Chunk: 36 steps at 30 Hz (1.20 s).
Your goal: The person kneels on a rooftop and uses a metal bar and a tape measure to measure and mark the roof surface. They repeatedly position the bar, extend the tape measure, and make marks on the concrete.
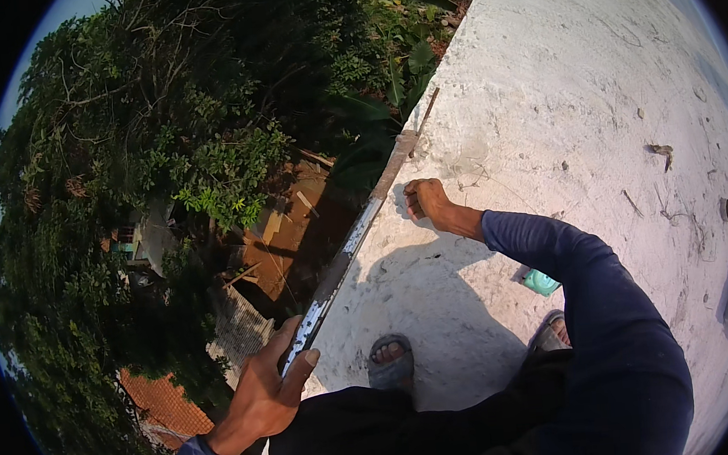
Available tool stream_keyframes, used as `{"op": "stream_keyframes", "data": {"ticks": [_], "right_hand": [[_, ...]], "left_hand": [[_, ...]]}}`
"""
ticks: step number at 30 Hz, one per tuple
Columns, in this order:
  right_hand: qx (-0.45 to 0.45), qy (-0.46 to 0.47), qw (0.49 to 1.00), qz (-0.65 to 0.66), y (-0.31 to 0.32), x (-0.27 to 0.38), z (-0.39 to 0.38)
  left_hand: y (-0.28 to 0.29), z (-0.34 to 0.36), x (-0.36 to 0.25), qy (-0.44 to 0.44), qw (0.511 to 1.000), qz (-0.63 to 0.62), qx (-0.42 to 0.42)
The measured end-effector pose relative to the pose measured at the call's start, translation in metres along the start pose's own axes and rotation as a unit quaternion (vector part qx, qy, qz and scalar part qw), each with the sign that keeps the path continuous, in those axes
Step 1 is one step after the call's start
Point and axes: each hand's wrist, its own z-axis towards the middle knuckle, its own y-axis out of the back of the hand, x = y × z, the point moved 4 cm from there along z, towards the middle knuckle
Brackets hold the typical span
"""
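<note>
Two bare hands rest on a long straightedge batten (356,237) that lies along the edge of a white concrete roof slab (593,90), running from the lower middle of the frame up toward the centre. The left hand (266,393), at the lower left of the frame, has its grip wrapped over the near end of the batten, thumb on the roof side and fingers curled over the outer side. The right hand (427,201), near the middle of the frame, comes out of a blue sleeve (592,295) and sits as a pressed-together fist on the slab, just beside the batten's far part; whether it actually clasps the batten cannot be told. The batten is grey and paint-flecked at the near end and brownish further up.

Below the hands, in the lower middle, the person's dark trousers (380,431) fill the frame, and a foot in a grey sandal (390,361) stands on the slab in the person's own shadow. A second sandalled foot (552,331) shows partly behind the sleeve. A small teal object (541,282) lies on the slab just beside the right forearm.

Beyond the roof edge, the left half of the frame drops to trees (158,115), a brown rooftop (287,233) and an orange tiled roof (166,406) well below.
</note>
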Motion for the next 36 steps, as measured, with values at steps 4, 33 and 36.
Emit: {"op": "stream_keyframes", "data": {"ticks": [4,33,36], "right_hand": [[0.022,-0.052,0.998,0.033,0.004,0.025,-0.011],[0.019,-0.095,0.948,0.304,-0.063,0.053,-0.045],[0.001,-0.095,0.942,0.323,-0.067,0.049,-0.042]], "left_hand": [[-0.002,0.002,0.0,-0.002,1.0,-0.004,0.0],[-0.002,0.001,0.007,-0.071,0.977,0.18,-0.092],[-0.003,0.008,0.004,-0.051,0.98,0.17,-0.085]]}}
